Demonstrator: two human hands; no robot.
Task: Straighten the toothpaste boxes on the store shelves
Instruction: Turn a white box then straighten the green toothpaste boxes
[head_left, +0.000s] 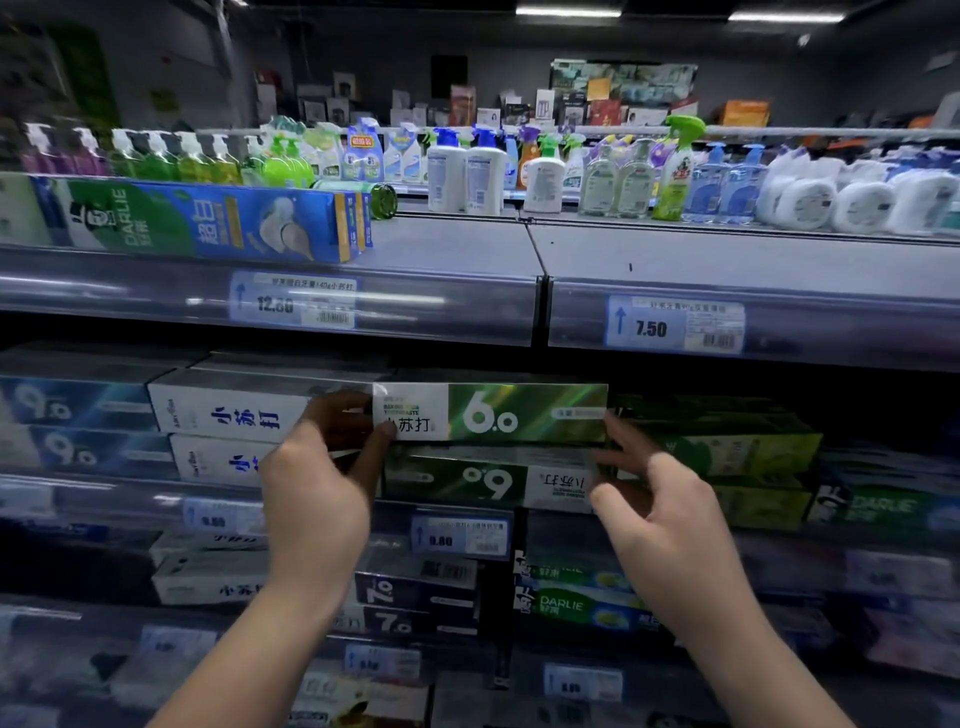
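A green and white toothpaste box marked 6.0 (519, 413) lies level on the second shelf, on top of an upside-down green 6.0 box (467, 480). My left hand (322, 467) grips the upper box's left end, thumb on its white panel. At the box's right end my right hand (654, 493) has spread fingers touching the lower corner, apparently not gripping. White boxes (228, 415) are stacked to the left, with yellow-green boxes (743, 452) to the right.
On the top shelf (675, 254) lie Darlie boxes (208, 218) at the left, with bottles and sprays behind. Price tags (675, 327) line the shelf rails. Lower shelves carry dark 7.0 boxes (415, 597) and more Darlie boxes (576, 603).
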